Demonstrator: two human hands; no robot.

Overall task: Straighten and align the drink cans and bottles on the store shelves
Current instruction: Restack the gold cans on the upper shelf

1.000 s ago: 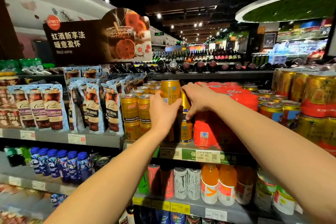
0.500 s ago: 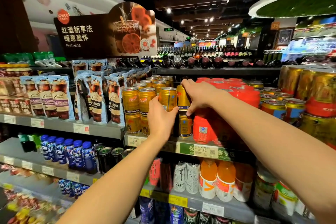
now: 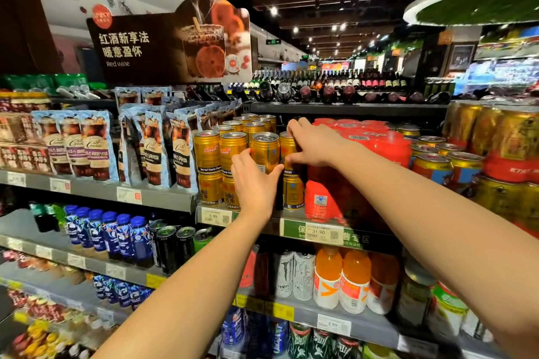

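Left hand (image 3: 254, 183) grips the gold can (image 3: 264, 151) from below; right hand (image 3: 313, 143) pinches the neighbouring can (image 3: 287, 148), fingers above, thumb beneath.

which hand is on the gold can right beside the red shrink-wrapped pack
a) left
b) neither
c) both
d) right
d: the right hand pinches the gold can next to the red pack, while the left hand holds a different front can further left.
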